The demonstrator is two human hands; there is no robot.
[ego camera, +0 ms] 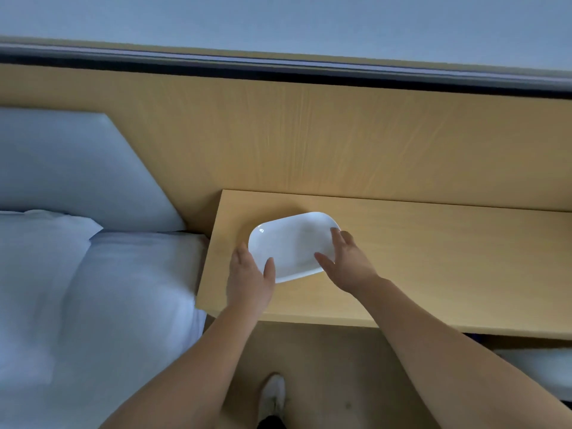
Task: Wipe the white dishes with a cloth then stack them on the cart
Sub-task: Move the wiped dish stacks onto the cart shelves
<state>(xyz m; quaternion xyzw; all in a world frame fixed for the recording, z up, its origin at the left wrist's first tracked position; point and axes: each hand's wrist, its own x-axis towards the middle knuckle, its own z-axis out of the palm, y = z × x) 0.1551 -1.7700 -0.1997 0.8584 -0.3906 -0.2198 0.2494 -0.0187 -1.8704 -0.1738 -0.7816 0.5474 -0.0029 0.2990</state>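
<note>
A white oblong dish [289, 241] lies on the left part of a wooden bedside table [433, 258]. My left hand [249, 278] holds its near-left rim, thumb lying on top of the rim and fingers at the edge. My right hand [346, 261] is at the dish's right end, thumb on the near rim and fingers reaching along the right edge. The dish looks slightly tilted. No cloth and no cart are in view.
A bed with white sheets [93, 305] and a pillow [40, 239] stands left of the table. A wooden wall panel [309, 134] rises behind. My white shoe [272, 394] shows on the floor below.
</note>
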